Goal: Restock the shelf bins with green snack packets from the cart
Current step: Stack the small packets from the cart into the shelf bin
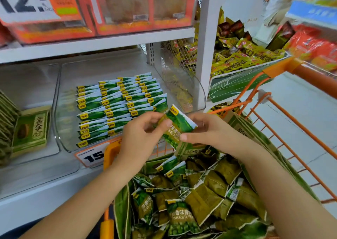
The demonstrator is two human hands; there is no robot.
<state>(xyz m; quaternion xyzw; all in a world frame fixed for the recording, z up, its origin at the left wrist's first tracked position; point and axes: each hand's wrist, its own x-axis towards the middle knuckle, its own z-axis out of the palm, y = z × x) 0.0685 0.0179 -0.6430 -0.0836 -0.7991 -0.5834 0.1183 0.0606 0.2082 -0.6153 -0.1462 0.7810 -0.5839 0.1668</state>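
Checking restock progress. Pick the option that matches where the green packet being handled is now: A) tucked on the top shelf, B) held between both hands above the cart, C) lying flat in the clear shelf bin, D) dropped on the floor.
B: the green packet is pinched by the left hand and right hand over the cart, in front of the clear bin.

You have two hands [142,129] in view, holding between them a small bunch of green snack packets [177,123], at least two, exact count unclear. One clear shelf bin [60,111] holds three rows of upright packets [116,105], too many to count. One orange cart [284,111] carries a loose heap of packets [184,198], well over a dozen. Two price tags [91,156] show.
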